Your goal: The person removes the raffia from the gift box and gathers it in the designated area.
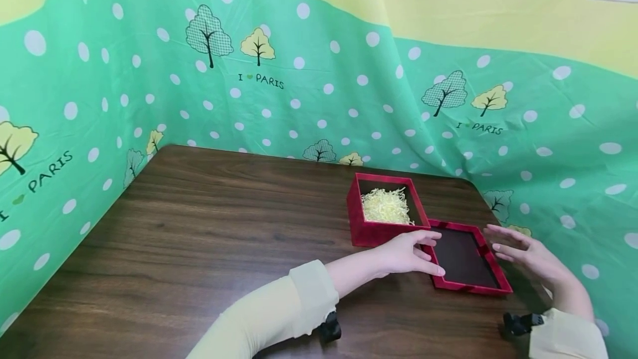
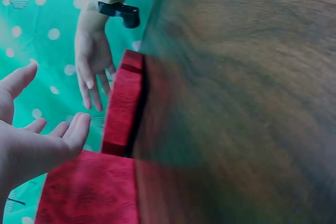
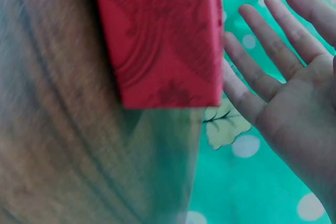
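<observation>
A red box stands on the table, holding pale shredded paper filler. In front of it and to its right lies its red lid, upturned so that the dark inside shows. My left hand hovers over the lid's left edge with fingers spread; whether it touches the rim I cannot tell. On the other side, my right hand is beside the lid's right edge, fingers extended and holding nothing. In the right wrist view its fingers are loosely spread near a red patterned side wall.
The dark wood table extends left of the box. A green and yellow curtain with white dots hangs along the table's far, left and right sides. Black wrist devices are worn at both cuffs.
</observation>
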`<state>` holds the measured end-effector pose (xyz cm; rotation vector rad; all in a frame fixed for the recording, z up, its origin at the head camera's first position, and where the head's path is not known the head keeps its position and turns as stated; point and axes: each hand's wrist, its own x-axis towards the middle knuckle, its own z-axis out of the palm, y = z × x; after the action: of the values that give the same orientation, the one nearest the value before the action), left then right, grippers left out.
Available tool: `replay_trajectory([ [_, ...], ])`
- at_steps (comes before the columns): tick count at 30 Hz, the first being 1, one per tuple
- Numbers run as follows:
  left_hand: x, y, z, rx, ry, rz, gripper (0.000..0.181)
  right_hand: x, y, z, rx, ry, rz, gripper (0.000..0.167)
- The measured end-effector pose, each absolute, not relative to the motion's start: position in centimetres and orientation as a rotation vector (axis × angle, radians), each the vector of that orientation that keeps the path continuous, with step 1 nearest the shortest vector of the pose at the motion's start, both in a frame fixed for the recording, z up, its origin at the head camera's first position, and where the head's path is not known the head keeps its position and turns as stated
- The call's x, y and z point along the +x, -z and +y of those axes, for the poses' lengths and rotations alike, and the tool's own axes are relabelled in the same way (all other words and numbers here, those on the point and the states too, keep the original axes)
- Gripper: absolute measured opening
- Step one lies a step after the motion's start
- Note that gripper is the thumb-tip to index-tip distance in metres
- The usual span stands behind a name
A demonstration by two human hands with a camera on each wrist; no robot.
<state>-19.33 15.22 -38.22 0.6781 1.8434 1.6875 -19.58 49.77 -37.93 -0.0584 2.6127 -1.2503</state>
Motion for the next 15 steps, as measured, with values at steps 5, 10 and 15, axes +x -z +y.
replay_trajectory([
  [5, -19.6, 37.2, 14.3, 0.74, -1.656, 1.881, 0.063, -19.9, 37.0, 48.8, -0.119, 1.234, 2.665, 0.06],
  [10, -19.9, 36.5, 13.2, 0.807, -1.584, 1.942, 0.066, -20.1, 36.5, 47.8, -0.189, 1.194, 2.746, 0.059],
  [15, -20.4, 35.4, 12.0, 0.897, -1.525, 2.031, 0.069, -20.6, 36.2, 46.7, -0.215, 1.05, 2.858, 0.061],
])
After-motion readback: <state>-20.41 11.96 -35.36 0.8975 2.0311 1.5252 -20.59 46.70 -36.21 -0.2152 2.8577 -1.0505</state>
